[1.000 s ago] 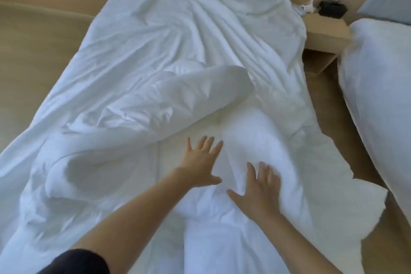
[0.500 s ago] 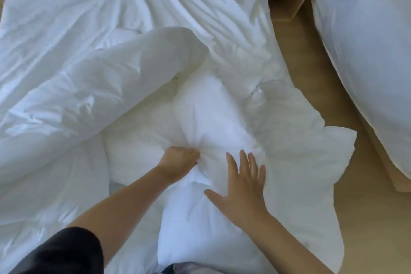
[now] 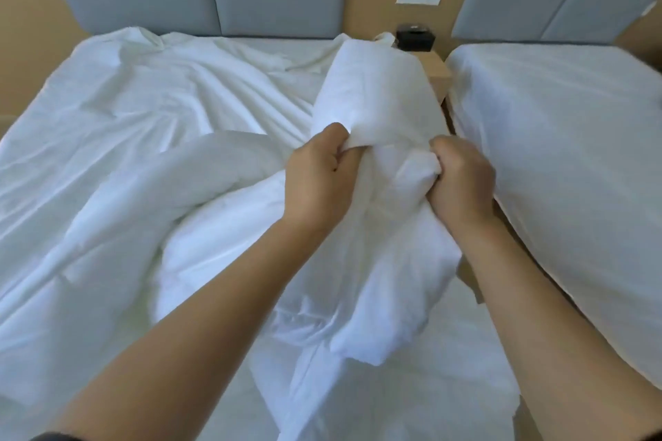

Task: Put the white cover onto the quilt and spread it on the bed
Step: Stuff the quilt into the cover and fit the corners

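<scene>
Bedding is heaped on the bed (image 3: pixel 265 45) beneath both forearms. A bunched fold of the quilt (image 3: pixel 379 93) is gripped by the left hand (image 3: pixel 318 175) and the right hand (image 3: pixel 462 179), fingers curled into it, and held raised between them. Left of and beyond the left hand, the white cover (image 3: pixel 161 111) is spread in creases. A nightstand (image 3: pixel 439 72) is seen beyond the right hand.

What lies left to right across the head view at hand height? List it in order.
Crumpled white cover → left hand → bunched quilt, gripped by both hands → right hand → neighbouring bed.
</scene>
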{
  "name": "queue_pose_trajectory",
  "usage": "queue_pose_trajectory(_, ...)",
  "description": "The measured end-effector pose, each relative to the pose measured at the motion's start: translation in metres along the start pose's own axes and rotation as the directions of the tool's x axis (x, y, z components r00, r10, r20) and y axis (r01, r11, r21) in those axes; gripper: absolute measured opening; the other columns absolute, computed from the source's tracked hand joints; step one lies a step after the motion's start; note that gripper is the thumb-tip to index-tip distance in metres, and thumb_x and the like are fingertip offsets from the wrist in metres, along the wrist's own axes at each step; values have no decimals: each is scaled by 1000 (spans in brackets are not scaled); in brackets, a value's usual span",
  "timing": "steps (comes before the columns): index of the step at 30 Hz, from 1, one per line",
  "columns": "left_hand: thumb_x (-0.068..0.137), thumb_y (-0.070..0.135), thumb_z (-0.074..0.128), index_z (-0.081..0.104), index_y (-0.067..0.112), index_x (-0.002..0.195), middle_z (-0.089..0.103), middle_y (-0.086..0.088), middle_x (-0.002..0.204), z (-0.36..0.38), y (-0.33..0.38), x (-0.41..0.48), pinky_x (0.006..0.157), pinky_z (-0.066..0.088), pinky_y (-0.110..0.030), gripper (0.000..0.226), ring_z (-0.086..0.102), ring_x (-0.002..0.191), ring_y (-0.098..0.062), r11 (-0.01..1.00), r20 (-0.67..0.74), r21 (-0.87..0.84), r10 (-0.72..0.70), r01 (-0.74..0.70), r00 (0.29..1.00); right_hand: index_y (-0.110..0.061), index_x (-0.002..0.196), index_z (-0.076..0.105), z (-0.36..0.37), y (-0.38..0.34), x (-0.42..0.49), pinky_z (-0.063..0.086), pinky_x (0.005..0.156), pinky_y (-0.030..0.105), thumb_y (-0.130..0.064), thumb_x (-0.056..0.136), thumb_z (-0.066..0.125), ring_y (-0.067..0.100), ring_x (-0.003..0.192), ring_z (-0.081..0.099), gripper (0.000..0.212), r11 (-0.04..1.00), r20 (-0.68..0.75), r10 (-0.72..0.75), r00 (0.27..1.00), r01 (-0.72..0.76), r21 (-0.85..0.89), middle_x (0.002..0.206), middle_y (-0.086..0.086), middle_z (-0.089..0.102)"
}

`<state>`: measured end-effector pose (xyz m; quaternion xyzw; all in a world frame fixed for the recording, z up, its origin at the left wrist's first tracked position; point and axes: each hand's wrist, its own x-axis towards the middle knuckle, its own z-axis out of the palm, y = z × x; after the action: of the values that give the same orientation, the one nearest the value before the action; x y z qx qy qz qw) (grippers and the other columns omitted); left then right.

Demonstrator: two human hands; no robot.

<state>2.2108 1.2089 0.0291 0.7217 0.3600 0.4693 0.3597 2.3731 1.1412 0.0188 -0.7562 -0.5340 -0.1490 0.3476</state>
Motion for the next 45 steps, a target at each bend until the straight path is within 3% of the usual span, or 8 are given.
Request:
queue_pose_trajectory(6, 101, 28, 37, 56, 15, 100, 61, -9, 107, 104, -76, 36, 82, 36, -34, 23, 54, 105, -29, 898, 282, 439, -183, 43, 942, -16, 132, 43, 49, 87, 66, 34, 94, 42, -13, 89, 51, 31, 120, 44, 43, 882, 487, 164, 858, 94, -462, 128, 11, 50)
queue_pose_trajectory(10, 104, 30, 27, 13, 22, 152, 8, 1, 160, 121, -150, -8, 116, 8, -45, 51, 10, 146, -19, 735, 522, 676, -522, 46, 675, -17, 145, 21, 102, 89, 9, 27, 104, 45, -13, 91, 45, 30, 132, 30, 59, 926, 705, 289, 647, -1, -379, 143, 9, 33)
queue_pose_trajectory(17, 101, 28, 34, 19, 21, 150, 20, 3, 157, 12, -185, -55, 117, 2, -36, 52, 8, 147, -15, 607, 347, 792, -533, 63, 772, -14, 136, 35, 148, 7, -65, 32, 97, 36, -33, 92, 47, 27, 121, 41, 49, 998, 772, 25, 635, 29, -56, 131, 5, 46)
queue_pose_trajectory(24, 66, 42, 79, 51, 7, 134, 51, -14, 139, -196, -189, -174, 98, 25, -72, 82, 42, 132, -36, 183, -40, 966, -587, 181, 808, -17, 148, 16, 167, -161, -143, 23, 108, 40, -56, 87, 51, 25, 136, 22, 80, 930, 839, -365, 403, 208, 304, 148, 5, 24)
queue_pose_trajectory(32, 67, 76, 59, -20, 24, 148, -21, -11, 157, -322, -230, -262, 109, -2, -65, 124, -18, 144, -30, 44, -218, 897, -822, 440, 526, -31, 148, -15, 223, -308, -211, 17, 112, 52, -46, 84, 62, 32, 144, -5, 101, 825, 877, -421, 230, 499, 265, 157, 9, -12)
queue_pose_trajectory(39, 67, 77, 58, -28, 29, 144, -25, -13, 155, -401, -303, -295, 110, 3, -65, 125, -19, 144, -31, 136, -256, 798, -806, 588, 534, -29, 151, 8, 310, -383, -266, 14, 108, 64, -25, 88, 58, 32, 145, 5, 81, 551, 928, -343, 145, 832, 74, 158, 16, 1)
queue_pose_trajectory(42, 59, 72, 69, -26, 31, 145, -5, -14, 157, -429, -326, -308, 109, 12, -64, 134, 1, 145, -33, 84, -352, 550, -879, 831, 322, -14, 94, 70, 335, -386, -276, 52, 72, 42, -19, 60, 75, 25, 87, 67, 35, 534, 828, -490, 271, 844, 40, 94, 10, 68)
queue_pose_trajectory(45, 67, 50, 76, -19, 24, 148, 37, -13, 143, -438, -336, -324, 104, 35, -48, 128, 40, 130, -34, 169, -269, 183, -939, 969, 214, -12, 59, 60, 348, -383, -286, 48, 55, 29, -10, 69, 40, 23, 49, 59, 22, 653, 731, -558, 394, 751, 93, 55, 5, 56)
